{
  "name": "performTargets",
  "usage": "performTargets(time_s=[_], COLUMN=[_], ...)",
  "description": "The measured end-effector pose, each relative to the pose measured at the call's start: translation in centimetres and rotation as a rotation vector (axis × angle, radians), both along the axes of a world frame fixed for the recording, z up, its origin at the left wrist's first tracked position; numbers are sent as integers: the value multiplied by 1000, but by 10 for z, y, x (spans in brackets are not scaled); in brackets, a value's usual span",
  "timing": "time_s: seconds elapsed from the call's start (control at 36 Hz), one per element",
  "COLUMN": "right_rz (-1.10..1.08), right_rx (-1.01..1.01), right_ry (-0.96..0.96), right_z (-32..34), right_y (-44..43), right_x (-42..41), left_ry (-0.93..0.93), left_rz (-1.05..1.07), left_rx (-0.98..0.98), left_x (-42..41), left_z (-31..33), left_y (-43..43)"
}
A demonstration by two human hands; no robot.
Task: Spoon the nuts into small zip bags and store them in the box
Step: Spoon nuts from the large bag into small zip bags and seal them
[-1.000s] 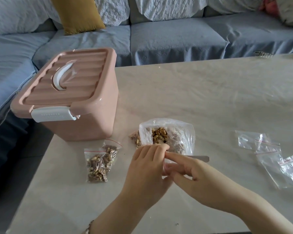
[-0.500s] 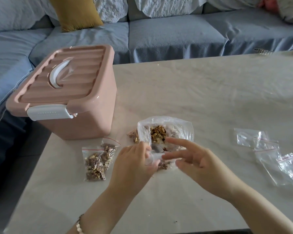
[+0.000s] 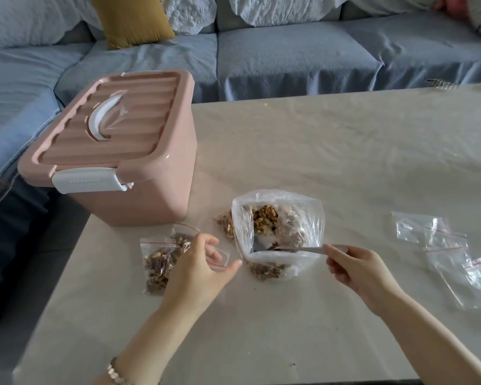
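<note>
A large clear bag of nuts (image 3: 278, 232) lies open in the middle of the table. My right hand (image 3: 361, 270) pinches the handle of a metal spoon (image 3: 286, 249), whose bowl is inside the big bag's mouth. My left hand (image 3: 197, 270) holds an empty small zip bag (image 3: 220, 259) with a red line, just left of the big bag. Two filled small zip bags (image 3: 164, 259) lie left of that hand. The pink storage box (image 3: 117, 151) stands at the table's left corner, lid shut and white latch down.
Several empty small zip bags (image 3: 450, 245) lie on the right side of the table (image 3: 345, 162). A blue-grey sofa (image 3: 289, 56) with a yellow cushion (image 3: 131, 20) runs behind the table and along its left side.
My hands were together over the small bag in front of the nut bag. They have parted: the left drew the small bag left, the right took the spoon and put it into the big bag.
</note>
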State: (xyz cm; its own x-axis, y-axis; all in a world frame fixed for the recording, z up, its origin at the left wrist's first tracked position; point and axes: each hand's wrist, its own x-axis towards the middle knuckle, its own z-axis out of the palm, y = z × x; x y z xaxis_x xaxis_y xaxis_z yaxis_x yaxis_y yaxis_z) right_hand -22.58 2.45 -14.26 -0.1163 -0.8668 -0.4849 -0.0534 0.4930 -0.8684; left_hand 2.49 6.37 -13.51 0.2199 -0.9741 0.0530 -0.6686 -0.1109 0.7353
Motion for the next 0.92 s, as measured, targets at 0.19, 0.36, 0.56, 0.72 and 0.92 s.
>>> performTargets(time_s=[0.19, 0.36, 0.56, 0.72, 0.92], right_rz=[111, 116, 242, 267, 56], right_rx=[-299, -766, -1018, -857, -475], right_ry=[208, 550, 881, 737, 345], right_z=[16, 34, 29, 10, 1], right_y=[4, 10, 0, 6, 15], right_x=[21, 18, 23, 32, 34], left_ry=[121, 141, 198, 220, 199], left_rz=[2, 23, 56, 36, 95], left_rx=[74, 121, 102, 14, -38], left_x=[-4, -6, -6, -3, -2], left_z=[-7, -13, -8, -8, -5], left_y=[-1, 1, 3, 6, 5])
